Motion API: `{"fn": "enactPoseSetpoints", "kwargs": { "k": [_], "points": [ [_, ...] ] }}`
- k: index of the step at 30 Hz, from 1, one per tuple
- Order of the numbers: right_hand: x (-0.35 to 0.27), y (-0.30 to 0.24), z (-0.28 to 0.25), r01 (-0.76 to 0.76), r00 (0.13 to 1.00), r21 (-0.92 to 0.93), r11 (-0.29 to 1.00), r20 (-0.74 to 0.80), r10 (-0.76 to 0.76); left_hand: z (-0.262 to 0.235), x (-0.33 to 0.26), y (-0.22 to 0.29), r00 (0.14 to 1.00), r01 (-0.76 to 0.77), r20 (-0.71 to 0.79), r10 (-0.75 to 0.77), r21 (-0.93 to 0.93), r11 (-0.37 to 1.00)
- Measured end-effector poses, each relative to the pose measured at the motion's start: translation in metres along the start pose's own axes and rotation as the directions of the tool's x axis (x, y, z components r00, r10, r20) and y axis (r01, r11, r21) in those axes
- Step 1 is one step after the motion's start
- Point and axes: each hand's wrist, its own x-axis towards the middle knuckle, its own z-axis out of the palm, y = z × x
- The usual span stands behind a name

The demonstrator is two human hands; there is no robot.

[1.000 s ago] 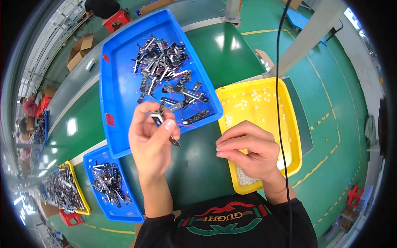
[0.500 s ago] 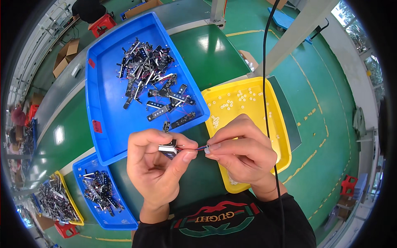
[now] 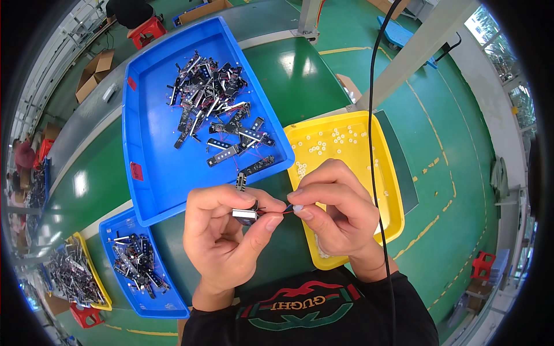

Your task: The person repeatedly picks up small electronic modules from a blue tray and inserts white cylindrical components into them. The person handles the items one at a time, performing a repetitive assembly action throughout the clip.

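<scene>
In my left hand [image 3: 222, 242] is a small black circuit board module [image 3: 244, 214] with a white block on it, held between thumb and fingers. Thin red and dark wires [image 3: 279, 212] run from it across to my right hand [image 3: 340, 216]. The right thumb and fingertips pinch the wire ends together with a small whitish piece [image 3: 298, 208]; its exact shape is mostly covered. Both hands are close together above the green table, in front of a large blue tray [image 3: 167, 202] and partly over a yellow tray [image 3: 397, 213].
Similar modules [image 3: 210, 86] are heaped in the blue tray. Small white rings [image 3: 337, 135] lie scattered in the yellow one. A smaller blue tray [image 3: 173, 308] with modules stands at lower left. A black cable [image 3: 371, 86] hangs past my right wrist. Another person [image 3: 128, 11] is at the far left.
Both hands have shifted slightly to the right, the left one more. The module in the left hand has turned a little, and the wires between the hands look slightly bent now.
</scene>
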Motion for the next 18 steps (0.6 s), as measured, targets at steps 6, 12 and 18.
{"fn": "enactPoseSetpoints", "kwargs": {
  "k": [6, 12, 18],
  "points": [
    [-0.0047, 0.0056, -0.0017, 0.073, 0.997, 0.074, 0.995, -0.024, -0.071, -0.0001, 0.0012, -0.0013, 0.999, 0.037, -0.023, -0.039, -0.086, 0.996],
    [-0.0022, 0.0044, -0.0007, 0.047, 0.996, 0.183, 0.982, -0.081, -0.032, -0.0038, 0.0017, -0.0025, 0.997, 0.042, -0.066, -0.049, -0.100, 0.994],
    [-0.0010, -0.0013, -0.0001, 0.025, 0.997, 0.066, 0.997, -0.073, -0.020, -0.0004, 0.0032, -0.0020, 0.992, -0.019, -0.120, 0.022, 0.026, 0.999]
  ]
}}
